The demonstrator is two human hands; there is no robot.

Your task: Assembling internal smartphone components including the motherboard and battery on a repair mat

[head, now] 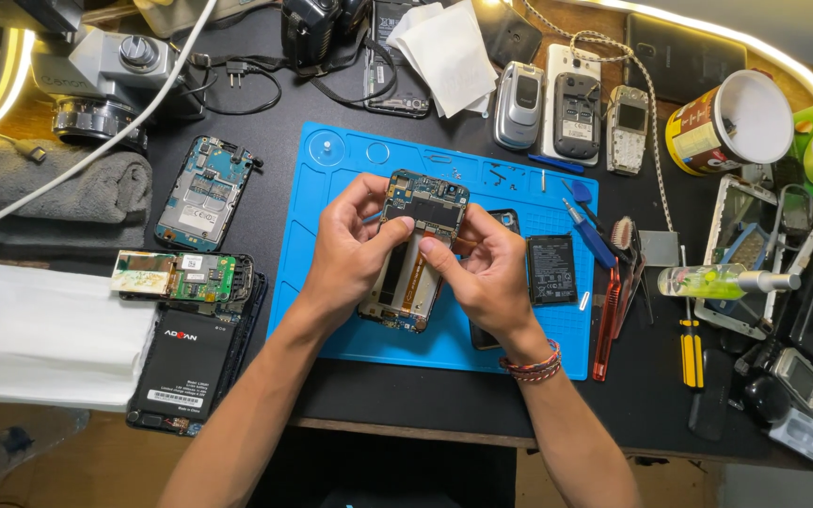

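Note:
My left hand (350, 249) and my right hand (486, 268) both grip an opened smartphone (418, 246) with its back cover off, circuit boards and flex cables showing. The phone is held just above a blue silicone work mat (331, 310). My left thumb rests on the phone's upper middle, and my right thumb and forefinger pinch at its centre. A braided bracelet circles my right wrist. A black battery (551, 269) lies on the mat just right of my right hand, and a dark phone part (505, 220) peeks out behind that hand.
Dismantled phones (201, 193) and a circuit board (176, 276) lie left of the mat, by a white cloth (39, 334). Old phones (566, 113) sit at the back. Screwdrivers (691, 353), a red pry tool (604, 329), a brush and a small bottle (717, 280) crowd the right.

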